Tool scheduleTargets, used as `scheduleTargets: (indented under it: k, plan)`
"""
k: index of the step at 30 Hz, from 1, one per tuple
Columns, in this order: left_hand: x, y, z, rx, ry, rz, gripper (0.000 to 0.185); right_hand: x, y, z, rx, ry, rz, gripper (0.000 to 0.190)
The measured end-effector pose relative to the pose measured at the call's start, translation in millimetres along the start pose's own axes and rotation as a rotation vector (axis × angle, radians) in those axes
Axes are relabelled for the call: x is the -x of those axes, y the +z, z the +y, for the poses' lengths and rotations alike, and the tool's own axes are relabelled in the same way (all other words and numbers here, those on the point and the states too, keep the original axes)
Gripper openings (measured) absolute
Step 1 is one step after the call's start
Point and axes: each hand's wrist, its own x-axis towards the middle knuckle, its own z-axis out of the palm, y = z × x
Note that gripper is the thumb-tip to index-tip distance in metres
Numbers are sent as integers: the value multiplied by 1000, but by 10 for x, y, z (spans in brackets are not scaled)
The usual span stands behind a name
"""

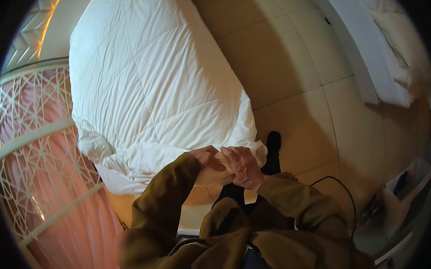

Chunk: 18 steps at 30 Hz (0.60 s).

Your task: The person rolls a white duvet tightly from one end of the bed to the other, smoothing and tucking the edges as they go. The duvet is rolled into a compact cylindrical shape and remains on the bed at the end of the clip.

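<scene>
A white quilted duvet (pixel 154 79) covers the bed before me, wrinkled along its length and bunched at the near edge. At the near right corner, my left hand (pixel 208 158) grips a fold of its fabric. My right hand (pixel 243 166) is closed on the same corner, just beside the left, with the fingers over the cloth. Both hands nearly touch. A white mattress or sheet edge (pixel 119 183) shows below the duvet at the near left. What lies under my fingers is hidden.
A white lattice screen (pixel 33 140) with pink curtains (pixel 78 229) stands left of the bed. Beige floor tiles (pixel 301 93) run along the right, toward a second bed with white bedding (pixel 383 49). A black cable (pixel 350 197) hangs by my right arm. White furniture (pixel 405 197) stands at lower right.
</scene>
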Motion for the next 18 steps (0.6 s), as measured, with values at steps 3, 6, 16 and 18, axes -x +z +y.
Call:
scheduleTargets:
  k: [3,6,16,18]
  plan:
    - [-245,119,-112,68,-40,-25,62,34,-19,251,-18,99,-163,37]
    - [-258,268,-89,-20,119,133,56,65,-125,409,-49,280,-491,31]
    - [39,1281,-431,562,184,1533,33,-235,-338,729,-714,926,-860,16]
    - [0,1497,-544,1222,48,1128,38,-262,-318,806,-707,946,-933,16]
